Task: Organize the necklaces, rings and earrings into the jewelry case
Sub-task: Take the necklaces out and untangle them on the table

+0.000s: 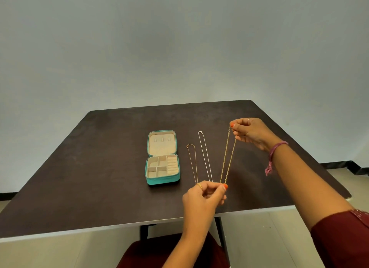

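Nearest, the left hand (203, 195) pinches the bottom loop of a gold necklace (227, 160); farther off, the right hand (249, 132) pinches its clasp end, holding it stretched above the bench (99, 168). Two thinner necklaces (199, 160) lie beside the open teal case (162, 180), whose cream compartments look empty. Sorting seems barely begun.
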A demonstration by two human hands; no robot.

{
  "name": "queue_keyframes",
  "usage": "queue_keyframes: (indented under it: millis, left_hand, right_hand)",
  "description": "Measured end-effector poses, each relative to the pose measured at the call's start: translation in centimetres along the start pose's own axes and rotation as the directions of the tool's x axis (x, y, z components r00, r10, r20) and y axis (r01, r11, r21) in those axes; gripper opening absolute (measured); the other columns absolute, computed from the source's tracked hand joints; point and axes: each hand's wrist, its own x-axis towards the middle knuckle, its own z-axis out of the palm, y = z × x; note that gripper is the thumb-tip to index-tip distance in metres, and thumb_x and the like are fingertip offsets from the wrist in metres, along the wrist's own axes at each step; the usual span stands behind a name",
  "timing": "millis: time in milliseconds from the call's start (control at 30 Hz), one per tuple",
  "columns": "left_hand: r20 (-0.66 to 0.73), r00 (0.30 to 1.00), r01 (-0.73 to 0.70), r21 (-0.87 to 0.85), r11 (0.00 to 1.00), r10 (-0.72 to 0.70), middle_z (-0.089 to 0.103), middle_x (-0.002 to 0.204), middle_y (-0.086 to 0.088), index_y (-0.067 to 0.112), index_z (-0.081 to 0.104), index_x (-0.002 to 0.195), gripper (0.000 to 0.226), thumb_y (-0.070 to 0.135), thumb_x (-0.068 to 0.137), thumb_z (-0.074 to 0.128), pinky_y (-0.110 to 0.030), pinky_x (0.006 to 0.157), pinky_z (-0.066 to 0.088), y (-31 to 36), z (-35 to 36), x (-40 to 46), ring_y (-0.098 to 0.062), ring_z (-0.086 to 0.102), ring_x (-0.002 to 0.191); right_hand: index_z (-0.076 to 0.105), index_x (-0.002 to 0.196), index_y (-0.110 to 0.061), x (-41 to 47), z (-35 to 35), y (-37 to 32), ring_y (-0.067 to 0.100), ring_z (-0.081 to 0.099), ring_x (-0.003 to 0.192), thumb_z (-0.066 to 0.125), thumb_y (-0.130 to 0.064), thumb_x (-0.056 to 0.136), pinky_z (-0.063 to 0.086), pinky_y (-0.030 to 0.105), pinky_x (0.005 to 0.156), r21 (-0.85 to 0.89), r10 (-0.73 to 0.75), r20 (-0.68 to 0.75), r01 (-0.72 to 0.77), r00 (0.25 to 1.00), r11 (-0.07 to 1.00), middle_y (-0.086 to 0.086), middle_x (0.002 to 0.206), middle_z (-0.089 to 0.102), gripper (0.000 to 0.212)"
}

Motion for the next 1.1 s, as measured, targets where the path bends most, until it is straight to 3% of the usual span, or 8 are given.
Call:
queue_keyframes:
  millis: [133, 367, 467, 567, 633, 733, 867, 1100]
  left_hand:
    - [0.052, 0.998, -0.032, 0.138, 0.99, 0.025, 0.073, 0.073, 0.004, 0.021, 0.072, 0.085, 0.012, 0.017, 0.076, 0.08, -0.014, 0.067, 0.053, -0.3, 0.6, -0.1, -0.004, 0.069, 0.07]
    - [0.083, 0.989, -0.143, 0.354, 0.924, 0.121, 0.065, 0.073, 0.008, 0.017, 0.069, 0.087, 0.004, 0.016, 0.085, 0.065, -0.009, 0.064, 0.049, -0.4, 1.1, 0.3, 0.002, 0.06, 0.069]
    - [0.137, 0.969, -0.245, 0.485, 0.839, 0.204, 0.057, 0.084, 0.009, 0.018, 0.07, 0.089, 0.01, 0.024, 0.089, 0.063, -0.008, 0.066, 0.045, -0.9, 1.3, 0.5, -0.003, 0.056, 0.068]
    - [0.18, 0.934, -0.354, 0.565, 0.745, 0.307, 0.047, 0.097, 0.011, 0.017, 0.071, 0.099, 0.018, 0.029, 0.092, 0.06, -0.006, 0.072, 0.043, -1.6, 1.4, 0.5, -0.001, 0.052, 0.083]
    - [0.22, 0.907, -0.418, 0.575, 0.703, 0.359, 0.051, 0.098, 0.01, 0.015, 0.072, 0.102, 0.02, 0.027, 0.093, 0.059, -0.005, 0.074, 0.041, -2.0, 1.7, 0.6, -0.001, 0.052, 0.088]
    - [0.269, 0.886, -0.458, 0.634, 0.623, 0.378, 0.064, 0.093, 0.005, 0.017, 0.074, 0.099, 0.019, 0.026, 0.091, 0.059, -0.012, 0.073, 0.044, -2.5, 2.1, 0.6, -0.007, 0.057, 0.087]
    - [0.264, 0.862, -0.485, 0.676, 0.555, 0.432, 0.063, 0.07, 0.011, 0.024, 0.073, 0.079, 0.023, 0.032, 0.083, 0.051, -0.012, 0.057, 0.043, -2.6, 2.6, 0.7, -0.005, 0.055, 0.065]
    - [0.304, 0.878, -0.467, 0.718, 0.517, 0.371, 0.062, 0.074, 0.0, 0.015, 0.073, 0.084, 0.01, 0.022, 0.084, 0.067, -0.026, 0.059, 0.05, -3.6, 2.9, 1.3, -0.016, 0.059, 0.071]
  right_hand:
    - [0.066, 0.098, -0.009, 0.6, 0.1, 0.4, 0.008, 0.059, 0.068, 0.059, -0.012, 0.092, 0.056, 0.018, 0.061, -0.086, -0.005, 0.012, 0.007, 1.0, 0.996, 0.003, 0.078, 0.064, 0.01]
    - [0.066, 0.095, -0.015, 1.4, 0.2, 0.7, 0.007, 0.057, 0.072, 0.059, -0.014, 0.092, 0.054, 0.019, 0.065, -0.236, -0.07, 0.058, 0.082, 0.996, 0.968, 0.002, 0.085, 0.063, 0.008]
    - [0.065, 0.098, -0.014, 1.7, 0.3, 1.2, 0.007, 0.056, 0.072, 0.059, -0.016, 0.093, 0.052, 0.015, 0.062, -0.324, -0.119, 0.081, 0.14, 0.99, 0.936, 0.002, 0.084, 0.062, 0.009]
    - [0.065, 0.101, -0.011, 2.1, 0.4, 1.9, 0.008, 0.056, 0.072, 0.057, -0.015, 0.094, 0.052, 0.017, 0.063, -0.387, -0.155, 0.093, 0.179, 0.984, 0.904, 0.003, 0.083, 0.061, 0.012]
    - [0.066, 0.102, -0.009, 2.5, 0.6, 2.6, 0.01, 0.056, 0.073, 0.057, -0.015, 0.094, 0.051, 0.02, 0.065, -0.43, -0.173, 0.094, 0.196, 0.98, 0.881, 0.003, 0.082, 0.061, 0.013]
    - [0.067, 0.101, -0.009, 3.2, 1.0, 3.6, 0.009, 0.055, 0.067, 0.058, -0.015, 0.093, 0.048, 0.017, 0.061, -0.484, -0.192, 0.097, 0.215, 0.977, 0.848, 0.0, 0.075, 0.061, 0.013]
    - [0.068, 0.099, -0.01, 3.9, 1.6, 5.0, 0.004, 0.055, 0.063, 0.06, -0.017, 0.093, 0.043, 0.013, 0.06, -0.559, -0.193, 0.113, 0.222, 0.975, 0.799, -0.005, 0.073, 0.061, 0.013]
    - [0.068, 0.102, -0.013, 4.8, 2.9, 7.2, 0.009, 0.057, 0.087, 0.058, -0.016, 0.094, 0.041, 0.02, 0.082, -0.618, -0.156, 0.15, 0.216, 0.976, 0.756, -0.004, 0.094, 0.064, 0.014]
